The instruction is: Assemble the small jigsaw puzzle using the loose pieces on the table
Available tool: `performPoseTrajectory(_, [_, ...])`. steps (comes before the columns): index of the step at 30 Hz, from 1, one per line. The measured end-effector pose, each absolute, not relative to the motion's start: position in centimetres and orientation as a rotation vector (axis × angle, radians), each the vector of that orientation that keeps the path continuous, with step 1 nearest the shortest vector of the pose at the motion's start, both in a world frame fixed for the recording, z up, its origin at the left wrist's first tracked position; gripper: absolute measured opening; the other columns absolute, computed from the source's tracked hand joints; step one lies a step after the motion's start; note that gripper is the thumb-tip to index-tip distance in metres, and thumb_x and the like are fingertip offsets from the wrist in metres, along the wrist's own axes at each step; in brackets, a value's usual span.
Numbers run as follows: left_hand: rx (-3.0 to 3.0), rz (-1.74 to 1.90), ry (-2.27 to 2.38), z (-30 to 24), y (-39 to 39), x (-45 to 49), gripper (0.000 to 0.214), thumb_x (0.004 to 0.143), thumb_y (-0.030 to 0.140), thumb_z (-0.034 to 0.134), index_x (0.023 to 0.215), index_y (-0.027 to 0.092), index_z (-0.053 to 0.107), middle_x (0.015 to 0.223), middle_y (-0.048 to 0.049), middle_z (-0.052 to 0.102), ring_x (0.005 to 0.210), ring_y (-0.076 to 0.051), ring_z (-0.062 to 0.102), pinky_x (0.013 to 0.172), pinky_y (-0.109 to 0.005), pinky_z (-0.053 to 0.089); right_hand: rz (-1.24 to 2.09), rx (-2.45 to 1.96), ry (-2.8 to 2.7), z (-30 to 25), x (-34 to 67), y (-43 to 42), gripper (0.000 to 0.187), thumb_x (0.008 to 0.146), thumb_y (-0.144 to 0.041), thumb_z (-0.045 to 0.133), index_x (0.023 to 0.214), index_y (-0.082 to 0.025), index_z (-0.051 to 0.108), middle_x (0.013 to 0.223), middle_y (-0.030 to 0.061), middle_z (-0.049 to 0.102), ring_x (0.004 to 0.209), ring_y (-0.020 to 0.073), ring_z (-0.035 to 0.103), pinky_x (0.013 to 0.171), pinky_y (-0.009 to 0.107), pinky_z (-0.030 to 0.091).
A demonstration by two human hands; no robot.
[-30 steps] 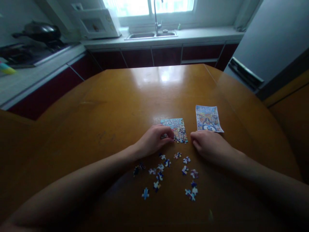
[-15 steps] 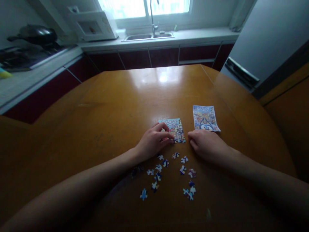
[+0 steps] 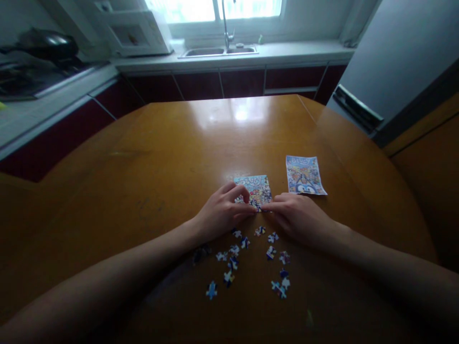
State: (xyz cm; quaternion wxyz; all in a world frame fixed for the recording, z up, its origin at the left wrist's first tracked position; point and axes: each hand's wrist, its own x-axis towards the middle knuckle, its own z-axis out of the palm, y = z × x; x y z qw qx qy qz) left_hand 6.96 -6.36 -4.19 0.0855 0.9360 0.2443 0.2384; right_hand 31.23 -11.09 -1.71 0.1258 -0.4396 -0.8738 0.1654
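Observation:
A partly assembled jigsaw puzzle point(image 3: 261, 189) lies flat on the wooden table, with a light blue top and a crowded, colourful middle. My left hand point(image 3: 226, 206) rests over its left side, fingers curled and fingertips closed on its lower edge. From the right, my right hand point(image 3: 299, 214) reaches that same edge with the index finger stretched out, touching near the left fingertips. Whatever small piece may be under the fingertips is hidden. Nearer to me are several loose puzzle pieces, among them a light blue piece point(image 3: 212, 290) and a joined-looking cluster point(image 3: 278, 288).
A creased picture sheet point(image 3: 304, 174) lies beyond my right hand on the wooden table point(image 3: 172, 143). Behind the table run a counter with a sink point(image 3: 208, 52), a white microwave point(image 3: 138, 33) and a stove with a black pan point(image 3: 48, 45). A refrigerator point(image 3: 398, 62) stands at right.
My right hand has moved left from beside the puzzle, its index finger now extended onto the lower edge. The left hand has barely shifted. The view has turned slightly.

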Motion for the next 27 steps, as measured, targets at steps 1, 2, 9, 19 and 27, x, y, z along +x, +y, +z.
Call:
performPoseTrajectory(1, [2.790, 0.693, 0.732, -4.2, -6.4, 6.9, 0.012, 0.091, 0.030, 0.064, 0.095, 0.031, 0.075, 0.100, -0.0033, 0.062, 0.090, -0.018, 0.049, 0.080, -0.030, 0.047, 0.487, -1.257, -2.556, -1.8, 31.1, -11.1, 0.030, 0.094, -0.020, 0.046, 0.108, -0.025, 0.072, 0.084, 0.0052, 0.068, 0.074, 0.0165, 0.055, 0.067, 0.030, 0.037])
performPoseTrajectory(2, [2.787, 0.672, 0.737, -4.1, -6.4, 6.9, 0.013, 0.092, 0.029, 0.063, 0.097, 0.031, 0.075, 0.101, -0.0035, 0.061, 0.092, -0.018, 0.049, 0.081, -0.031, 0.047, 0.493, -1.237, -2.567, -1.9, 31.0, -11.2, 0.031, 0.095, -0.021, 0.046, 0.111, -0.026, 0.072, 0.084, 0.0045, 0.068, 0.074, 0.0165, 0.055, 0.066, 0.029, 0.036])
performPoseTrajectory(9, [2.711, 0.764, 0.801, -3.0, -6.2, 6.7, 0.012, 0.091, 0.019, 0.058, 0.096, 0.021, 0.069, 0.099, -0.0060, 0.059, 0.093, -0.019, 0.048, 0.084, -0.034, 0.046, 0.523, -1.181, -2.617, -2.1, 30.7, -11.2, 0.031, 0.096, -0.019, 0.044, 0.116, -0.023, 0.068, 0.088, 0.0051, 0.069, 0.079, 0.0168, 0.056, 0.069, 0.029, 0.039])
performPoseTrajectory(19, [2.725, 0.786, 0.856, -3.4, -5.4, 6.2, 0.013, 0.088, 0.015, 0.057, 0.090, 0.021, 0.069, 0.097, -0.0058, 0.058, 0.093, -0.020, 0.047, 0.081, -0.034, 0.045, 0.442, -1.152, -2.674, -2.4, 30.5, -11.1, 0.036, 0.087, -0.007, 0.047, 0.118, -0.019, 0.062, 0.090, 0.0058, 0.069, 0.080, 0.0178, 0.057, 0.070, 0.030, 0.039])
performPoseTrajectory(27, [2.841, 0.664, 0.643, -3.5, -5.8, 6.2, 0.030, 0.085, 0.008, 0.057, 0.104, 0.027, 0.070, 0.110, -0.0059, 0.057, 0.098, -0.022, 0.045, 0.087, -0.038, 0.047, 0.473, -1.121, -2.653, -2.3, 30.5, -11.1, 0.038, 0.092, -0.010, 0.046, 0.127, -0.021, 0.059, 0.096, 0.0061, 0.070, 0.087, 0.0180, 0.060, 0.075, 0.030, 0.042])
